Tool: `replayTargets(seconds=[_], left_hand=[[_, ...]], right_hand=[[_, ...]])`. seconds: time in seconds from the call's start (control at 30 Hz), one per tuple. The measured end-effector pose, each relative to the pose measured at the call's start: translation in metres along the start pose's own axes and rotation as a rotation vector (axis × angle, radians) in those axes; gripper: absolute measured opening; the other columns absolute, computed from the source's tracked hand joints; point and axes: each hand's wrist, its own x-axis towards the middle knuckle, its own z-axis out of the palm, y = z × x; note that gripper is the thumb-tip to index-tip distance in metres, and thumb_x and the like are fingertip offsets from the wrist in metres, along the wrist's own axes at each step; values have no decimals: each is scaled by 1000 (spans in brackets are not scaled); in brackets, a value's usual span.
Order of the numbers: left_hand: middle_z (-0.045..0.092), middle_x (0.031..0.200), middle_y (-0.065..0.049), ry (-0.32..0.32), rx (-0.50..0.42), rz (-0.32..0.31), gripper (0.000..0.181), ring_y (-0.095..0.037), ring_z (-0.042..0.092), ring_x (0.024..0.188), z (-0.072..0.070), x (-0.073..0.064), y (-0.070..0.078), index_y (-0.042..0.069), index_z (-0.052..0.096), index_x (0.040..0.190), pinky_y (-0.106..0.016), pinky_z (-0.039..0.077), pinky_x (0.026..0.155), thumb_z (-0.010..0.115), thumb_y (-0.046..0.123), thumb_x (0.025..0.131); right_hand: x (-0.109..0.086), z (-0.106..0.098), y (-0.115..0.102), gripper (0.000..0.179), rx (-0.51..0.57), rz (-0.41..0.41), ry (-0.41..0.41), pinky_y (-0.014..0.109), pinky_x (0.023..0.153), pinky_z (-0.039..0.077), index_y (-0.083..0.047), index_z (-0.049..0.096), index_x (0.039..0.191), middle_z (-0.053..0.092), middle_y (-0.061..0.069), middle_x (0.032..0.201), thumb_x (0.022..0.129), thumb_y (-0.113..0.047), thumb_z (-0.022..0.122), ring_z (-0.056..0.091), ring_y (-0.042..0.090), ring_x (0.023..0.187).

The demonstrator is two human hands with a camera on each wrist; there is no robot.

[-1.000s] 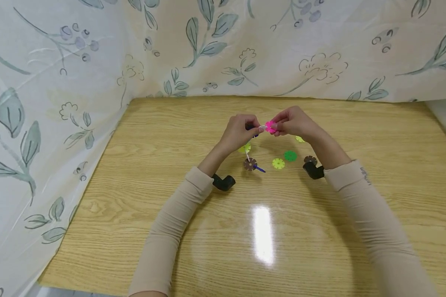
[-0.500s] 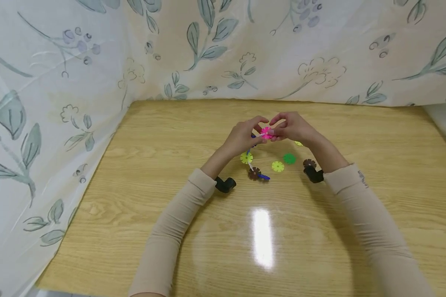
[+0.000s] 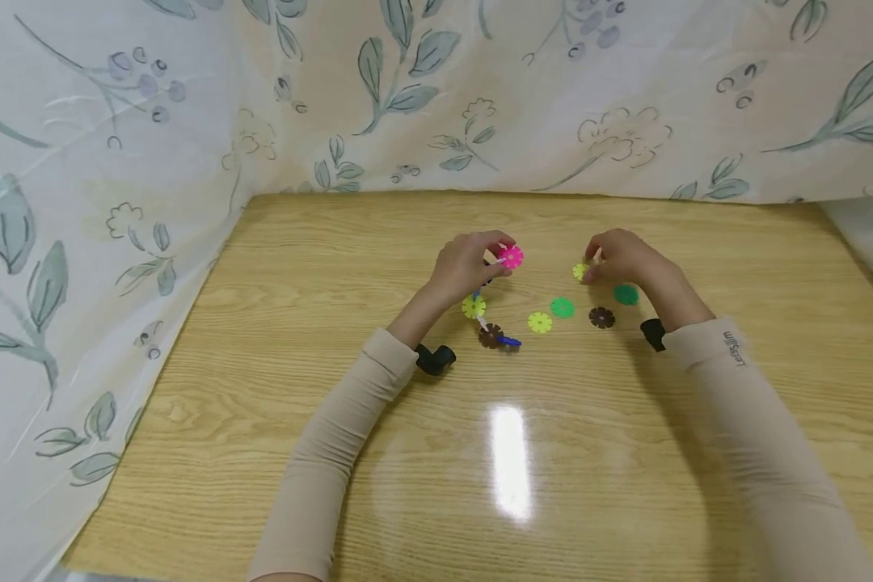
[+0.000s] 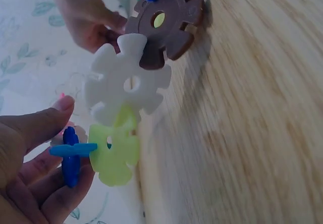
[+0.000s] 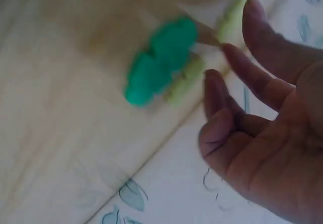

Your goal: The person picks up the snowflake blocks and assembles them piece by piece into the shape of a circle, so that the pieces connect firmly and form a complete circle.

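In my left hand [image 3: 469, 263] I hold a chain of slotted plastic discs. A pink disc [image 3: 512, 257] stands at the fingertips, joined to a white one. Below hang dark blue [image 4: 70, 156] and light blue [image 4: 83, 148] discs, then a yellow disc [image 3: 474, 306], a white disc [image 4: 128, 85], a brown disc [image 3: 491, 336] and a blue disc [image 3: 510, 341] at the end. My right hand [image 3: 629, 259] has thumb and index finger at opposite edges of a loose yellow disc [image 3: 579, 272], pinching it close over the table; the right wrist view is blurred.
On the wooden table [image 3: 378, 453] lie loose discs: yellow [image 3: 540, 322], green [image 3: 563, 308], dark brown [image 3: 601, 318] and another green disc [image 3: 626, 294] beneath the right wrist. Black wrist camera mounts [image 3: 435, 360] hang under both wrists. Floral cloth [image 3: 436, 97] hangs behind.
My right hand has let go of the pink disc and moved right to the loose yellow disc. The left hand stays nearly in place, with the pink disc now on its chain.
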Motion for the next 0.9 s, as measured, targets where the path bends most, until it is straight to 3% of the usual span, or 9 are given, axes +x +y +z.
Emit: replayTargets(seconds=[0.2,0.37,0.5,0.63,0.9], left_hand=[[68,106,-3,10,-21,14,37,-14,67,83,0,1,0,14,61,118,-23,50,68,69,24,83],[67,111,-5,-1,-43,10,38,-15,66,91,-1,2,0,10,62,118,-24,51,77,68,21,83],[68,109,-7,-5,-67,-3,41,-15,66,94,-2,3,1,6,60,120,-24,51,80,69,19,82],[70,102,-8,10,-71,2,40,-14,67,90,-2,3,1,4,61,117,-24,51,78,70,19,81],[69,104,-8,14,-82,11,38,-14,67,90,-3,3,2,4,62,115,-22,51,78,69,19,82]], right_hand=[[6,10,-9,24,-42,-51,16,38,68,39,6,53,91,52,15,81,80,-7,69,46,26,74],[4,13,-29,9,38,-174,99,34,63,47,7,60,90,64,17,77,84,1,62,61,26,68],[1,14,-50,8,113,-264,179,36,63,51,7,62,91,67,19,79,86,3,57,65,30,72],[-1,15,-64,6,102,-267,253,37,63,49,5,62,88,68,17,77,86,2,58,65,30,71],[0,18,-69,5,59,-263,288,35,60,46,3,63,86,66,14,72,86,1,59,60,22,64]])
